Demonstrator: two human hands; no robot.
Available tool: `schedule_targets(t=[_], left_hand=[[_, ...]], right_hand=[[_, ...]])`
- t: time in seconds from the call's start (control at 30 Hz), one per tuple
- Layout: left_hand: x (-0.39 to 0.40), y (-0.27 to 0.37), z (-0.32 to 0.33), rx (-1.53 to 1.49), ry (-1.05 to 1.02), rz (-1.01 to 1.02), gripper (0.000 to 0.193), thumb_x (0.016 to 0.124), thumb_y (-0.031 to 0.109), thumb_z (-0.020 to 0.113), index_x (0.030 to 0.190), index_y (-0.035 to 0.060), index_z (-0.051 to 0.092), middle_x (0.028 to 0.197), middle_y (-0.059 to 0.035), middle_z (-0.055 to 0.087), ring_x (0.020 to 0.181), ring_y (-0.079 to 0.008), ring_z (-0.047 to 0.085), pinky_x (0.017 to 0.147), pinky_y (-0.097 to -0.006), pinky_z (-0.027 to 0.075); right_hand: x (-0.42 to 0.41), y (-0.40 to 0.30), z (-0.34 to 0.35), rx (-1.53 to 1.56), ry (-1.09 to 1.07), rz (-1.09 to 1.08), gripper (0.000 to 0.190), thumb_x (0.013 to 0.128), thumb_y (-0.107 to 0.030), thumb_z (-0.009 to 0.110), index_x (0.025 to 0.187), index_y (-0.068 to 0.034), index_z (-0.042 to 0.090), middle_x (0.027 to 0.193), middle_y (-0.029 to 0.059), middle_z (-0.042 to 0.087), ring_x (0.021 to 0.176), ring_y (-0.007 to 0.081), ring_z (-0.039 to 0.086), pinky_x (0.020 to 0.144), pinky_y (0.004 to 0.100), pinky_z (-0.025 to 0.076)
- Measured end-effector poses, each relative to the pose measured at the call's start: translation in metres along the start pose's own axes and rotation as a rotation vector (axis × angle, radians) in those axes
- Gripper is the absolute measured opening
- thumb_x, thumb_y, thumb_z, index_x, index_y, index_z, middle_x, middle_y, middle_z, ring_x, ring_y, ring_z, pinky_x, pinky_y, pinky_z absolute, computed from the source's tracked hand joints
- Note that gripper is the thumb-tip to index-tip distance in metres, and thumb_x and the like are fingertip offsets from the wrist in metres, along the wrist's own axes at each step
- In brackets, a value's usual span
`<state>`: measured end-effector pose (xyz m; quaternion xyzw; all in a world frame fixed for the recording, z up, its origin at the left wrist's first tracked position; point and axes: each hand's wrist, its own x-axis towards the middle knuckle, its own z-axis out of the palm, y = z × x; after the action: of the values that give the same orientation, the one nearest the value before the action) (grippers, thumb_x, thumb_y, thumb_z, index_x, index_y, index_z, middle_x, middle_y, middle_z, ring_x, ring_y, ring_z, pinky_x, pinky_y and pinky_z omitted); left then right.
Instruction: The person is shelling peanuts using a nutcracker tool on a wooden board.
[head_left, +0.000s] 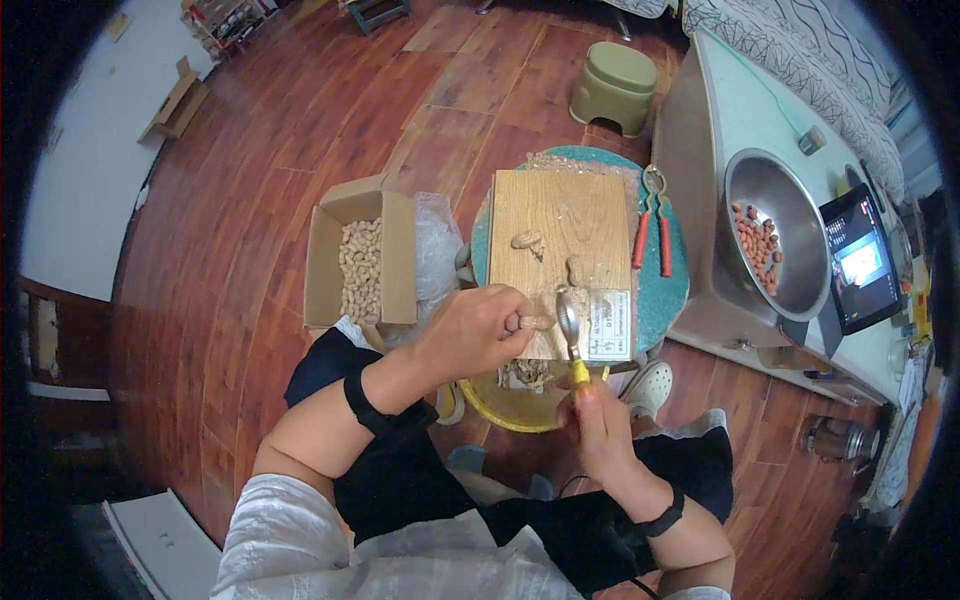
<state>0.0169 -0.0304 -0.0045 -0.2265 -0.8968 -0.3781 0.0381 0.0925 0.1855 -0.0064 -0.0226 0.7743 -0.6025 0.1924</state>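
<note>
On the near left part of a wooden board (559, 210), my left hand (484, 326) pinches an unshelled peanut (535, 322) between thumb and fingers. My right hand (600, 424) grips the yellow handle of a metal tool with a rounded, spoon-like head (568, 316); the head is just right of that peanut. Another peanut (526, 240) lies farther up the board, with a small dark fragment beside it. One more peanut (574, 270) is above the tool's head. Shell bits lie around the tool. Red-handled pliers (651, 225) rest on the round teal table, right of the board.
A cardboard box (399, 262) of unshelled peanuts stands at left, beside a clear plastic bag (437, 244). Below the board is a yellow-rimmed basin (491, 416) with shells. At right, a steel bowl (814, 300) of shelled peanuts and a tablet (862, 259) sit on a cabinet.
</note>
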Motion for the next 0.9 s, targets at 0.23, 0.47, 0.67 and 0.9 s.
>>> schedule_targets(t=[0.23, 0.47, 0.67, 0.9], left_hand=[[0.003, 0.000, 0.003, 0.025, -0.020, 0.012, 0.019, 0.074, 0.012, 0.071, 0.090, 0.0044, 0.062, 0.073, -0.0077, 0.059, 0.057, -0.0186, 0.057, 0.054, -0.0316, 0.047], [0.004, 0.014, 0.000, -0.017, -0.012, -0.084, 0.014, 0.072, 0.004, 0.069, 0.084, 0.0022, 0.061, 0.068, -0.0079, 0.057, 0.056, -0.0178, 0.058, 0.052, -0.0294, 0.047], [0.007, 0.013, 0.000, -0.027, -0.041, -0.093, 0.014, 0.073, 0.002, 0.071, 0.083, 0.0009, 0.061, 0.066, -0.0067, 0.056, 0.051, -0.0116, 0.055, 0.048, -0.0255, 0.044], [0.007, 0.015, -0.002, 0.000, -0.019, -0.057, 0.015, 0.072, 0.002, 0.072, 0.081, 0.0014, 0.059, 0.065, -0.0065, 0.056, 0.049, -0.0124, 0.054, 0.047, -0.0260, 0.044]], right_hand=[[0.001, 0.000, 0.000, -0.089, -0.012, -0.004, 0.041, 0.099, -0.037, 0.037, 0.094, 0.001, 0.052, 0.073, 0.0235, 0.058, 0.068, 0.0439, 0.057, 0.063, 0.0475, 0.045], [0.003, 0.008, 0.002, -0.129, -0.022, -0.057, 0.039, 0.099, -0.034, 0.037, 0.098, 0.002, 0.050, 0.078, 0.0289, 0.059, 0.078, 0.0488, 0.058, 0.066, 0.0518, 0.046], [0.002, 0.002, 0.000, -0.104, -0.041, -0.020, 0.040, 0.099, -0.034, 0.039, 0.096, 0.005, 0.051, 0.077, 0.0298, 0.060, 0.078, 0.0488, 0.059, 0.067, 0.0512, 0.046], [0.001, -0.003, 0.002, -0.069, 0.005, -0.079, 0.040, 0.099, -0.034, 0.041, 0.095, 0.005, 0.051, 0.076, 0.0300, 0.060, 0.078, 0.0494, 0.059, 0.067, 0.0522, 0.046]])
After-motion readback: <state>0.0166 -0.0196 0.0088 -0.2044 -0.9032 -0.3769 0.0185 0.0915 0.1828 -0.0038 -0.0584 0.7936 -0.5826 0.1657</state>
